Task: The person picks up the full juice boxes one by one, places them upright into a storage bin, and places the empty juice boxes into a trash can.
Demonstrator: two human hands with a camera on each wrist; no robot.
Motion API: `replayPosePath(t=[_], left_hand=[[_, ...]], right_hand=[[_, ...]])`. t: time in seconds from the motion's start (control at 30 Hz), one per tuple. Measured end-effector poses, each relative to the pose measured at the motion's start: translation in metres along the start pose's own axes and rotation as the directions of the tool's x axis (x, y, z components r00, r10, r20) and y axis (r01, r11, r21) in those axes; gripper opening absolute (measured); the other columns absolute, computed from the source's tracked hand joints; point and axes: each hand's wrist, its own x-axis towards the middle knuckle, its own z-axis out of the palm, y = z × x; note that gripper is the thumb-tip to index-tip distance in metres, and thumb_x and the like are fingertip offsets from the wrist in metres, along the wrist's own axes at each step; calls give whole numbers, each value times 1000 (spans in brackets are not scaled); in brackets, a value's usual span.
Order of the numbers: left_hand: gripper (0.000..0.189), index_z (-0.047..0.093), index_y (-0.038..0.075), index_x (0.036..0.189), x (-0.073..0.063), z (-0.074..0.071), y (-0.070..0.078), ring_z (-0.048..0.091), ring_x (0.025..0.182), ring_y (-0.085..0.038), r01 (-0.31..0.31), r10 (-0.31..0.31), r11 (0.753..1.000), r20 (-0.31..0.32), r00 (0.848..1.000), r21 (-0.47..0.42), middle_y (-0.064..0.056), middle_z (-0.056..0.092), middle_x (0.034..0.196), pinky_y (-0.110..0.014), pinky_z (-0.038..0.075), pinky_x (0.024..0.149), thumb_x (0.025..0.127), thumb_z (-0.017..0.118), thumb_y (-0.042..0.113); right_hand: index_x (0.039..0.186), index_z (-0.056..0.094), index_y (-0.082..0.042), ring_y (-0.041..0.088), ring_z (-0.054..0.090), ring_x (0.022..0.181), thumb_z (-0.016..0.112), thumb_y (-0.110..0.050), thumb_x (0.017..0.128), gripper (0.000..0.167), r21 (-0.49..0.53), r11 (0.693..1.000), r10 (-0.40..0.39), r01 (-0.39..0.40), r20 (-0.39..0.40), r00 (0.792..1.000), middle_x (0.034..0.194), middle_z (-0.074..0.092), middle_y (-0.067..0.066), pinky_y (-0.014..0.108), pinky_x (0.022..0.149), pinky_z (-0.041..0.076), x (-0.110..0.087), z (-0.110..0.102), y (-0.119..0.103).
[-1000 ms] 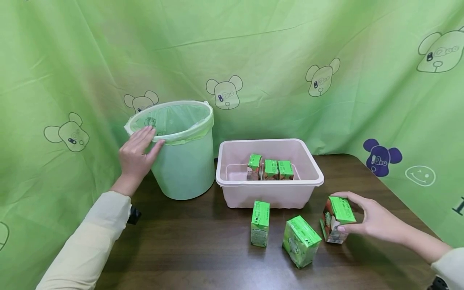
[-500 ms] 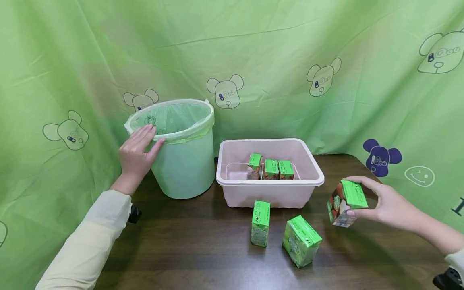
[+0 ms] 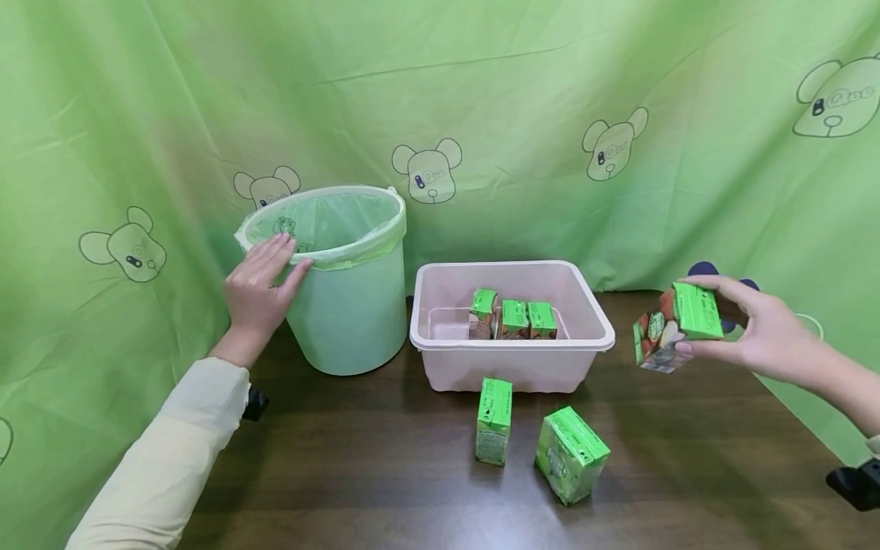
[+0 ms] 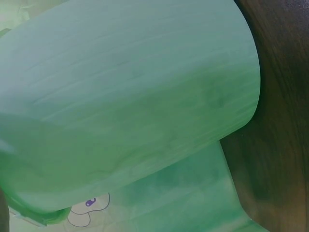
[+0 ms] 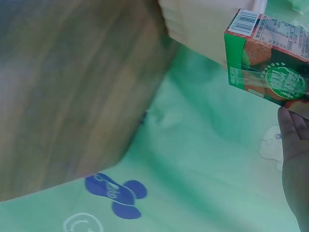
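The right hand pinches 1 tilted carton in the air, right of the pink tub, the left hand resting extended fingers on the bin.

Left hand straight-fingered (thumb apart); right hand aloft, gripping.

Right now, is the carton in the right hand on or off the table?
Off: the right hand holds the carton aloft; the right wrist view shows a gap between it and the table.

Held carton cropped in right wrist view, purple print partly behind right hand in head view
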Motion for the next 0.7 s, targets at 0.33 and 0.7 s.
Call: replayPosePath(t=[0.33,0.7], left_hand=[[43,73,1,107,0,1,0,66,103,-32,23,-23,1000,9,1000,9,-16,68,111,-40,48,98,93,64,40],[40,73,1,106,1,0,0,67,101,-32,34,-35,999,25,999,21,-17,68,109,-39,49,97,91,67,37]], right_hand=[[134,54,-10,2,58,78,88,6,62,81,50,998,-47,48,-22,999,95,63,-8,9,61,46,35,-8,-20],[139,50,-12,-1,56,102,86,6,67,83,159,982,-101,104,-21,995,118,57,-6,6,80,43,84,2,-56]])
